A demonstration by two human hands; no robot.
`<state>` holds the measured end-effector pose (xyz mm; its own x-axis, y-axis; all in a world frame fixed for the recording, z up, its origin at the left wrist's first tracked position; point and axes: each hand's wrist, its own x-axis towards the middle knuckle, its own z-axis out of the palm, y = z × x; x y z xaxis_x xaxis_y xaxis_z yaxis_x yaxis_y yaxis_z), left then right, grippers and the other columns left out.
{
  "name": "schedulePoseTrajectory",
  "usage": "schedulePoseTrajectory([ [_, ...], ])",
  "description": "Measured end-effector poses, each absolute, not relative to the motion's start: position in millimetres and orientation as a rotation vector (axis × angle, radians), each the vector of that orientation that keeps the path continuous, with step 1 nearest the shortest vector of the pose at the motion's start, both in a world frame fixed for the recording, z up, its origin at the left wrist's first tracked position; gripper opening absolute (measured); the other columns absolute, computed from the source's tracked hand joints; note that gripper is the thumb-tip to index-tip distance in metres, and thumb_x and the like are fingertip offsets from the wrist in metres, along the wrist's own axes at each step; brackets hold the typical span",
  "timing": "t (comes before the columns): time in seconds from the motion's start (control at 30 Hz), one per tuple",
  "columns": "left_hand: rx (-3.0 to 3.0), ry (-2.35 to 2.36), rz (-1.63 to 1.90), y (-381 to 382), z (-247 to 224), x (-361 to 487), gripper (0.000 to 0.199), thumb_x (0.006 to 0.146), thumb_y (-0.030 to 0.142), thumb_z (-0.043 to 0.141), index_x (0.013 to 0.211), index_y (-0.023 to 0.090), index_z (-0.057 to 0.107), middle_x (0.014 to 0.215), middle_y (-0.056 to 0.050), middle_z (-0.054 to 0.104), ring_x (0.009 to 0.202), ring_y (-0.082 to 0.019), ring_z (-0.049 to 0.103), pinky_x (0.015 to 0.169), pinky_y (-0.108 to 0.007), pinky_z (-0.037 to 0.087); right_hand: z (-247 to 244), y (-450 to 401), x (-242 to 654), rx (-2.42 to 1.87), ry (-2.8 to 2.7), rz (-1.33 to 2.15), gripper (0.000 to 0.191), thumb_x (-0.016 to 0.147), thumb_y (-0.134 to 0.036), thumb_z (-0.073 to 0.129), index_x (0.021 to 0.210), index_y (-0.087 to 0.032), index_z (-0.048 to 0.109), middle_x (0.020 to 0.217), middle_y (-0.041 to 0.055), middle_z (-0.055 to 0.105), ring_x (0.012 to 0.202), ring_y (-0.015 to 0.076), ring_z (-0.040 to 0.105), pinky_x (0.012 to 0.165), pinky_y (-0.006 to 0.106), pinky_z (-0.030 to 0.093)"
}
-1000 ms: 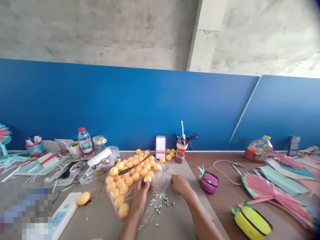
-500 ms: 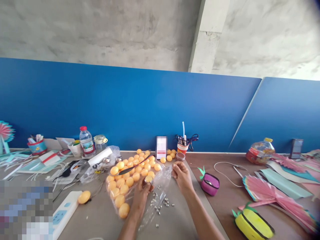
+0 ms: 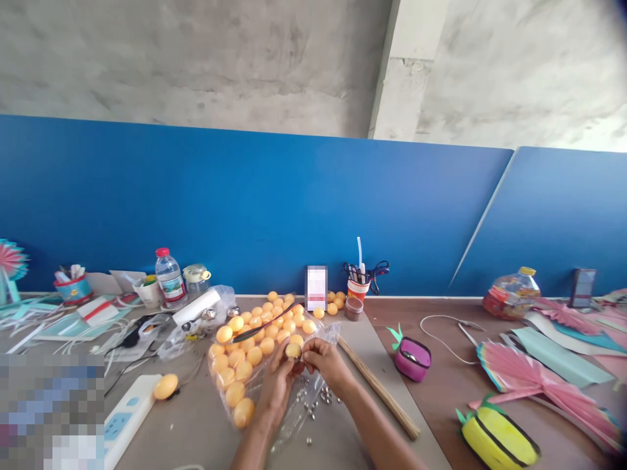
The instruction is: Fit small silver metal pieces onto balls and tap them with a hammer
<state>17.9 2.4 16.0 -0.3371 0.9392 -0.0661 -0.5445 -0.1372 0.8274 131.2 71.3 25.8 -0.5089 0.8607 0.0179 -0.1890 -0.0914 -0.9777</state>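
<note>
Holding orange ball point(image 3: 293, 350) in L hand point(image 3: 278, 377); R hand point(image 3: 323, 360) is just beside, its grip I can't tell.
Ball is above grey surface point(image 3: 186, 418), L of sticks point(image 3: 379, 388) nr R edge.

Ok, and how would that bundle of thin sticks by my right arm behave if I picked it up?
The bundle of sticks would probably stay fairly stiff, since it lies long and straight. It may splay or shed pieces, as nothing visible seems to bind it. It's likely light too, because the sticks look slender.
</note>
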Motion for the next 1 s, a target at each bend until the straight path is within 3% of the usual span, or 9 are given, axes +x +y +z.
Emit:
schedulePoseTrajectory([
  [0.27,0.789,1.170,1.729,6.7,2.2,12.1,0.058,0.062,0.035,0.078,0.115,0.018,0.062,0.108,-0.012,0.070,0.095,-0.030,0.066,0.081,-0.043,0.053,16.6,71.7,128.0,-0.826,-1.490,1.684,0.021,0.060,-0.034,0.072,0.064,-0.017,0.060,0.049,-0.0055,0.052,0.048,0.0078,0.042,0.051,0.023,0.030],
  [0.53,0.852,1.238,1.768,9.5,-4.2,10.1,0.049,0.064,0.033,0.077,0.105,0.015,0.058,0.097,-0.011,0.069,0.088,-0.028,0.067,0.080,-0.043,0.053,16.6,69.5,126.2,-0.811,-1.433,1.698,0.017,0.059,-0.030,0.072,0.063,-0.017,0.061,0.052,-0.0050,0.053,0.048,0.0076,0.042,0.051,0.023,0.031],
  [1.0,0.886,1.272,1.759,5.2,4.5,10.7,0.048,0.063,0.034,0.077,0.104,0.015,0.060,0.095,-0.011,0.070,0.088,-0.029,0.066,0.082,-0.044,0.052,12.3,69.9,125.9,-0.809,-1.439,1.676,0.022,0.061,-0.034,0.072,0.065,-0.019,0.057,0.054,-0.0056,0.051,0.047,0.0083,0.042,0.051,0.024,0.033],
])
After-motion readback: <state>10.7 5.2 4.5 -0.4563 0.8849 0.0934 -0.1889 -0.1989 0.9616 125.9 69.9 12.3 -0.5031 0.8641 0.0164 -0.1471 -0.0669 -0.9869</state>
